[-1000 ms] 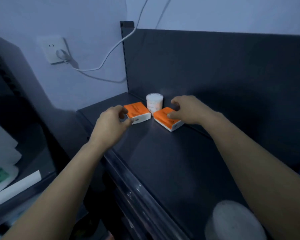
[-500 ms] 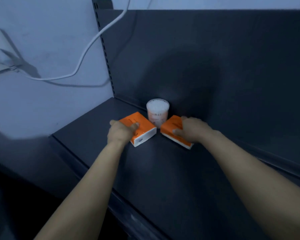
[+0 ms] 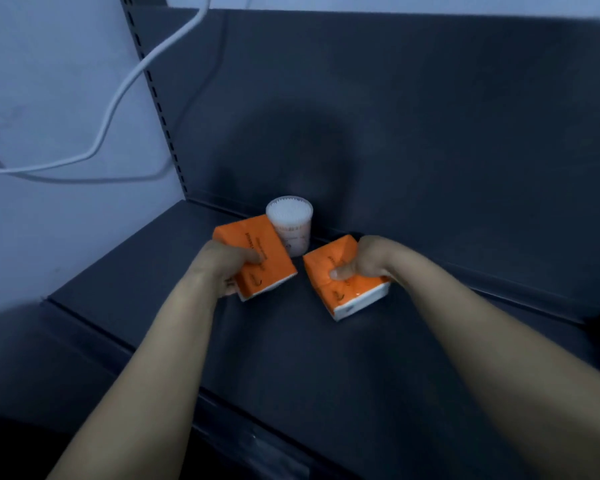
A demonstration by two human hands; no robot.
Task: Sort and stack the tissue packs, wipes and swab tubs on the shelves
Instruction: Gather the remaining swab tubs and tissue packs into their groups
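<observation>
A white cable (image 3: 118, 98) droops down the wall. On the dark shelf (image 3: 291, 368), the left hand (image 3: 222, 268) grips the left tissue pack (image 3: 272, 251), orange with white edges. A swab tub (image 3: 290, 225) stands just behind. The right tissue pack (image 3: 347, 294) sits clasped in the right hand (image 3: 371, 261).

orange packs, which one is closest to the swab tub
The left pack, gripped by the left hand: its far corner overlaps the tub in the view. The right pack, in the right hand, sits apart, with bare shelf between.
</observation>
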